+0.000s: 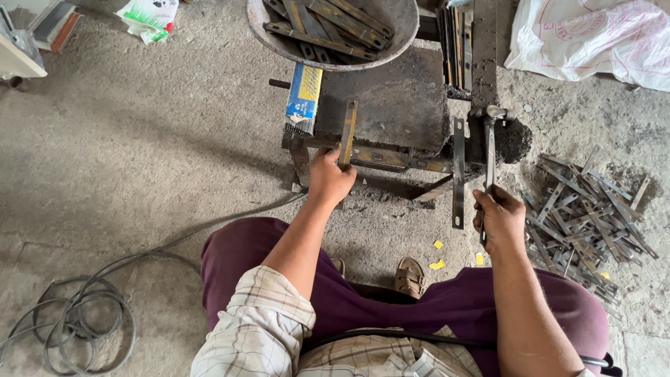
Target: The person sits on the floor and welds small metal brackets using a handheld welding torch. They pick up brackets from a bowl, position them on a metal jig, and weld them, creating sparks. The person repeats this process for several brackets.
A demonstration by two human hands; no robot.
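Seated low, purple-trousered knees spread, brown sandal (pixel 410 276) on the concrete floor (pixel 139 153) between them. Left hand (pixel 329 176) closed, grip clamped on the near end of a flat rusty steel strip (pixel 347 132), holding it nearly upright against the front edge of the dark, scorched metal worktop (pixel 391 101). Right hand (pixel 500 220) wrapped shut around the thin handle of a grey steel hammer (pixel 489 150), whose head rests just beyond that grip on the worktop's right corner.

Judged from this hold: best to keep the strip pressed flat against the worktop frame, fingers low and clear of the far end, before any blow; to keep the hammer handle firm but loose at the wrist; to strike square so the strip does not skid sideways. Worth watching the loose vertical strip (pixel 458 171) hanging between the two grips, which looks liable to shift.

Right of the right grip, a scattered heap of similar grey strips (pixel 590 209) on the floor. Left of the left grip, well apart, coiled grey cable (pixel 77 321).

Just beyond the left grip, a blue-and-yellow carton (pixel 303 94) lying open-ended on the worktop, thin grey rods showing at its mouth. Further off, a round dented metal basin (pixel 279 38) holding a loose bundle of long rusty strips, crossed at angles, about half filling it. Far right, a white plastic sack (pixel 593 38), contents hidden.
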